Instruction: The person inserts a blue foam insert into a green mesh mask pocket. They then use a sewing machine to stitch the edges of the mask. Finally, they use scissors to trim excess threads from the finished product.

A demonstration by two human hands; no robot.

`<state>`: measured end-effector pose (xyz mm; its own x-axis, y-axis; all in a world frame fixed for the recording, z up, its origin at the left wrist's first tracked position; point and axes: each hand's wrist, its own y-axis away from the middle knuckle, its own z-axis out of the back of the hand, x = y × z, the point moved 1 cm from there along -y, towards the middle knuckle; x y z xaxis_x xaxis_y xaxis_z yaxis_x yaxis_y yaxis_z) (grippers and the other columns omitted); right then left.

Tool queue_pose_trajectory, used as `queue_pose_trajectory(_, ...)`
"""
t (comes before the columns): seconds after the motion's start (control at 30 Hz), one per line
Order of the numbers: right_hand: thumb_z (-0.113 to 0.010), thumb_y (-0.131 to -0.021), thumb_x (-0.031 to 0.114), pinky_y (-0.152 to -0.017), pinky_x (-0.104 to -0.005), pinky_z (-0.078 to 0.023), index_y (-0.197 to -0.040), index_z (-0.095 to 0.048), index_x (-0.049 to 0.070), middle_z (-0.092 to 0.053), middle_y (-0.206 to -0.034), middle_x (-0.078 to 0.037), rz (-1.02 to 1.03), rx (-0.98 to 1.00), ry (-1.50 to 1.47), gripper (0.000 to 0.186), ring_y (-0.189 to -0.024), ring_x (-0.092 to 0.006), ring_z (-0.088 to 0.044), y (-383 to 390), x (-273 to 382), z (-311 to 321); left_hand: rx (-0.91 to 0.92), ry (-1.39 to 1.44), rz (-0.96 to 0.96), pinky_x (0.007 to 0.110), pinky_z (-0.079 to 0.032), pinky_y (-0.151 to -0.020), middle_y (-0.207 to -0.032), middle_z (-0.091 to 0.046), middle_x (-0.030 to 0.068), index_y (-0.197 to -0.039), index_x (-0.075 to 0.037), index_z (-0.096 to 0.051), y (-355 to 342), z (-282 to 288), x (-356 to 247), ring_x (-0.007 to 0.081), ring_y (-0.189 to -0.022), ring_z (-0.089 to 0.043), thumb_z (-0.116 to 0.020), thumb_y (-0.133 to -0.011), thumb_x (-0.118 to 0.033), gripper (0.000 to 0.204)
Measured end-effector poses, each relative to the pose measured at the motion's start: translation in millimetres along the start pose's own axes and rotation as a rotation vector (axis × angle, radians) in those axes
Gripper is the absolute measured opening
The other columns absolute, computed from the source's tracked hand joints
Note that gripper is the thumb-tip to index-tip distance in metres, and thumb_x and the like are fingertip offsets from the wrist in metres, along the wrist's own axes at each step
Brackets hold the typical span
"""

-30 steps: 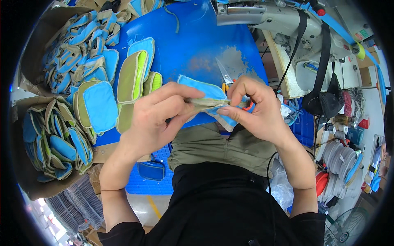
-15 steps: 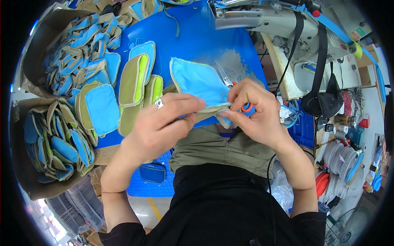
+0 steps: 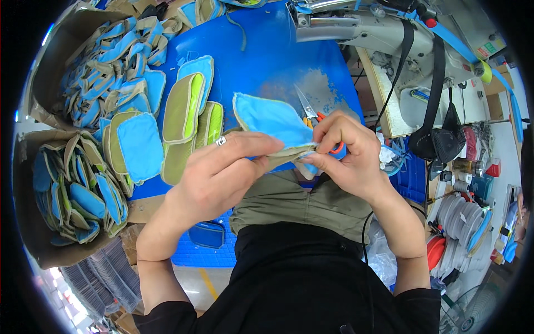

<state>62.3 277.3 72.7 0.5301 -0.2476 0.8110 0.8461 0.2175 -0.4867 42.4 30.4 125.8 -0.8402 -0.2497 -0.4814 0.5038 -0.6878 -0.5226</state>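
A blue fabric piece with khaki trim [image 3: 270,114] is pinched between my two hands over the table's near edge. My left hand [image 3: 222,175], a ring on one finger, grips its folded lower edge from the left. My right hand [image 3: 350,153] pinches the same edge at the right corner, thumb below and index finger bent above. Behind the piece, scissors with orange handles [image 3: 304,102] lie on the blue table [image 3: 253,44]. Left of my hands are stacked khaki, green and blue pouches [image 3: 178,108] and a blue-topped one [image 3: 139,147].
Cardboard boxes full of fabric pieces [image 3: 30,217] stand at the left. A sewing machine [image 3: 367,30] with hanging black straps [image 3: 434,100] is at the upper right. Reels of tape [image 3: 456,234] are stacked at the right. A blue mat [image 3: 200,250] lies below the table.
The blue panel first rose and unfolded beyond my fingers, then tilted slightly down. My left hand has shifted a little rightward. Both hands keep their pinch on the edge.
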Motion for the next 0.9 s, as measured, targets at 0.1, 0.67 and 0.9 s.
queue_pose_trajectory(0.1, -0.088, -0.077, 0.005, -0.067, -0.0302, -0.05, -0.083, -0.064, 0.005, -0.068, -0.086, -0.008, -0.093, -0.026, -0.03, 0.025, -0.076, -0.019, -0.066, 1, 1, -3, 0.027, -0.025, 0.029, 0.039, -0.063, -0.078, -0.112, -0.074, 0.0211, -0.077, 0.002, -0.055, 2, 1, 0, 0.0332, -0.096, -0.076, -0.076, -0.08, 0.012, 0.023)
queue_pose_trajectory(0.67, -0.075, -0.098, 0.019, -0.074, -0.021, -0.051, -0.102, -0.072, 0.003, -0.073, -0.097, -0.001, -0.776, 0.157, -0.852, 0.016, -0.083, -0.0053, -0.065, 4, -17, -5, 0.282, 0.076, 0.208, 0.041, -0.056, -0.094, -0.142, -0.062, 0.0162, -0.127, -0.007, -0.063, -31, 9, 8, 0.0329, -0.117, -0.066, -0.086, -0.066, -0.004, 0.065)
queue_pose_trajectory(0.9, -0.066, -0.102, 0.019, -0.085, -0.0279, -0.058, -0.115, -0.067, 0.003, -0.072, -0.107, -0.004, -1.02, 0.207, -1.232, 0.021, -0.095, -0.011, -0.07, 8, -26, -6, 0.264, 0.038, 0.091, 0.04, -0.057, -0.079, -0.113, -0.072, 0.0142, -0.111, -0.003, -0.072, -35, -8, 32, 0.0368, -0.097, -0.07, -0.075, -0.073, 0.002, 0.038)
